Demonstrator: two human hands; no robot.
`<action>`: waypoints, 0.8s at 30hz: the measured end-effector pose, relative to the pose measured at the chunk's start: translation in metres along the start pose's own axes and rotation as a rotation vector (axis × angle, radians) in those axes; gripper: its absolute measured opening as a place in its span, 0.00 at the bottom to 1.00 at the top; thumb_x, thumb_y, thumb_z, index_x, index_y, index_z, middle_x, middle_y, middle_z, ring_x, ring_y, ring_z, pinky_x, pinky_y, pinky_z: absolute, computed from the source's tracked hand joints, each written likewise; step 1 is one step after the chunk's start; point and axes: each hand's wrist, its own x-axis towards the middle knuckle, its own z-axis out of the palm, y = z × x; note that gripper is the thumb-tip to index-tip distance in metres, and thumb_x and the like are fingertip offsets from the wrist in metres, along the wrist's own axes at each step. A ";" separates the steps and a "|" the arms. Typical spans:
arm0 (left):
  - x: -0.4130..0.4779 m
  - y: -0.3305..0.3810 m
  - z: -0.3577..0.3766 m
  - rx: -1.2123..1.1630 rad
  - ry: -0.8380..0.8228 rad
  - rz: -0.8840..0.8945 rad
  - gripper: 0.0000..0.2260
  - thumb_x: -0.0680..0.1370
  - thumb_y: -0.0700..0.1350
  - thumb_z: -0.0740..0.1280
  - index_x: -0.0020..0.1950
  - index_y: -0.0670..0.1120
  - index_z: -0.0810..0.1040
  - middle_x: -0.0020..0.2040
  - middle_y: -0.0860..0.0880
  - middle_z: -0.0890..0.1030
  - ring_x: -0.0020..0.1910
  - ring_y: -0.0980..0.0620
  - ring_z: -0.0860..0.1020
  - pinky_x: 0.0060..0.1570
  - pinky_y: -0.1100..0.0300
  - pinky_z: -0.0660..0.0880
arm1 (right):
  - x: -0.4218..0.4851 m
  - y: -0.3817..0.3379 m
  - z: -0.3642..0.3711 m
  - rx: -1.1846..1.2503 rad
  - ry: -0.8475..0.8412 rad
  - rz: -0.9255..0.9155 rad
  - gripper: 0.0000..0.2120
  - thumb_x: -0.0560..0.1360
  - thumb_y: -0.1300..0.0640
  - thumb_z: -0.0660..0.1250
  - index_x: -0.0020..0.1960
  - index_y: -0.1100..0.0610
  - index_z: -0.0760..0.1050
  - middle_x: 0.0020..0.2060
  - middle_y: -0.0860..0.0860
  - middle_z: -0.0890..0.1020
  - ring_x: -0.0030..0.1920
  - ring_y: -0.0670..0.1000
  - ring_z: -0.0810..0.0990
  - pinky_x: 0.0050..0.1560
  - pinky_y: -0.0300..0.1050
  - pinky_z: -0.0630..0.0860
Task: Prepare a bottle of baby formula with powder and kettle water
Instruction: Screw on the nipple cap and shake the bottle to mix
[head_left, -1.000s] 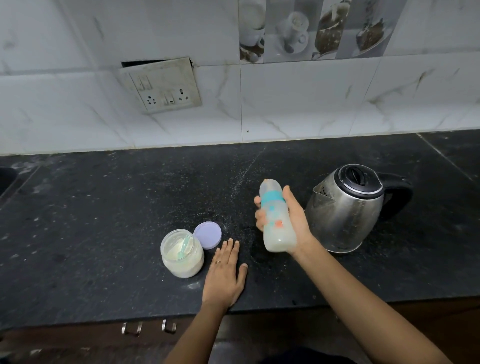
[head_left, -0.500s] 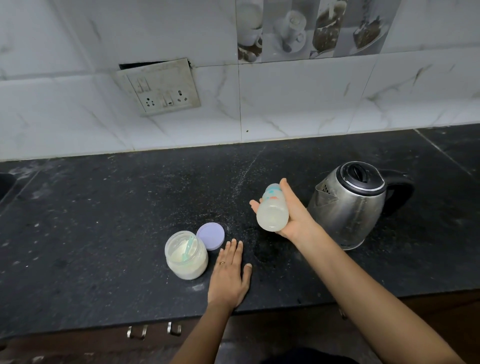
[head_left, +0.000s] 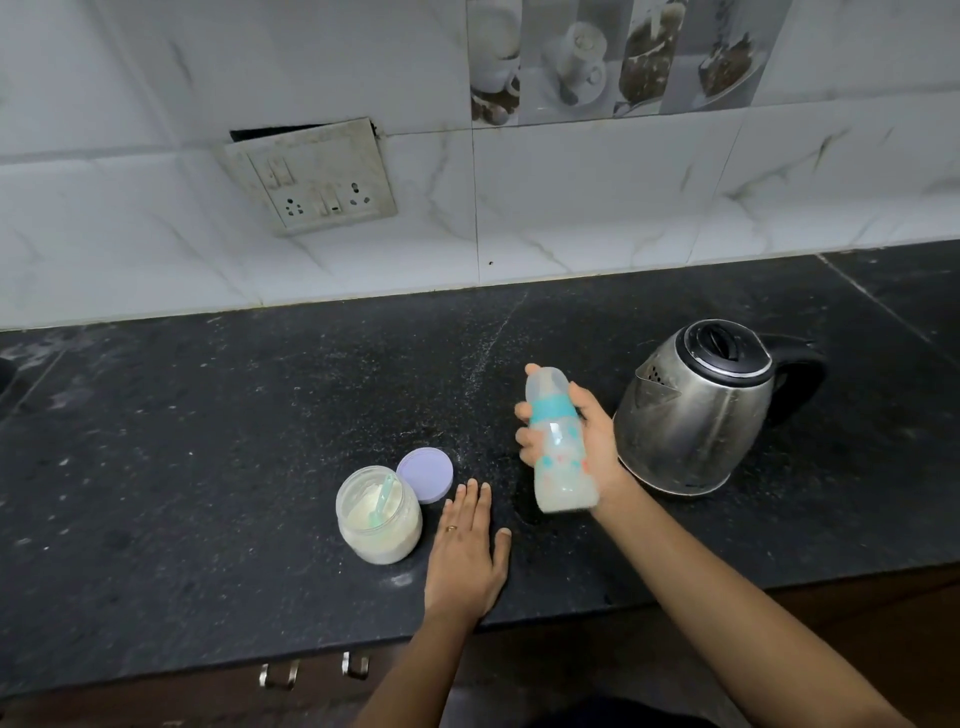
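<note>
My right hand (head_left: 592, 441) grips a capped baby bottle (head_left: 558, 452) with a teal collar, held above the black counter (head_left: 208, 441), cap end pointing away and up. Cloudy white liquid fills its lower part. My left hand (head_left: 467, 556) rests flat on the counter, fingers straight, a ring on one finger. Just left of that hand stands an open jar of formula powder (head_left: 378, 519) with a teal scoop (head_left: 382, 501) inside. Its lilac lid (head_left: 425, 474) lies flat behind the jar. A steel kettle (head_left: 696, 410) with a black lid and handle stands right of the bottle.
A white tiled wall with a socket plate (head_left: 311, 179) rises behind the counter. The counter's front edge runs just below my left wrist, with metal drawer handles (head_left: 311, 670) under it. White powder specks dust the counter near the lid.
The bottle swung from upright to tipped with its base toward me, then back up to nearly upright in my right hand. My left hand stayed flat on the counter.
</note>
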 end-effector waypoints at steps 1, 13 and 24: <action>0.000 0.000 0.000 0.003 0.000 0.001 0.32 0.77 0.60 0.40 0.79 0.48 0.49 0.79 0.50 0.48 0.74 0.60 0.39 0.72 0.63 0.34 | 0.002 0.002 -0.001 0.087 0.037 0.004 0.24 0.68 0.49 0.71 0.61 0.56 0.72 0.41 0.55 0.79 0.33 0.52 0.80 0.34 0.44 0.80; 0.000 0.001 -0.001 -0.002 0.021 0.011 0.32 0.77 0.59 0.41 0.79 0.46 0.51 0.79 0.49 0.51 0.74 0.59 0.40 0.72 0.63 0.33 | 0.005 0.007 -0.013 0.026 0.062 -0.026 0.31 0.61 0.52 0.80 0.60 0.56 0.74 0.40 0.57 0.78 0.31 0.52 0.78 0.31 0.42 0.78; 0.000 0.001 -0.001 0.004 0.023 0.020 0.32 0.77 0.58 0.41 0.78 0.46 0.51 0.79 0.48 0.51 0.74 0.59 0.41 0.71 0.63 0.33 | -0.008 -0.004 0.000 0.124 0.109 -0.116 0.24 0.67 0.48 0.74 0.60 0.56 0.74 0.42 0.56 0.80 0.34 0.52 0.81 0.37 0.44 0.81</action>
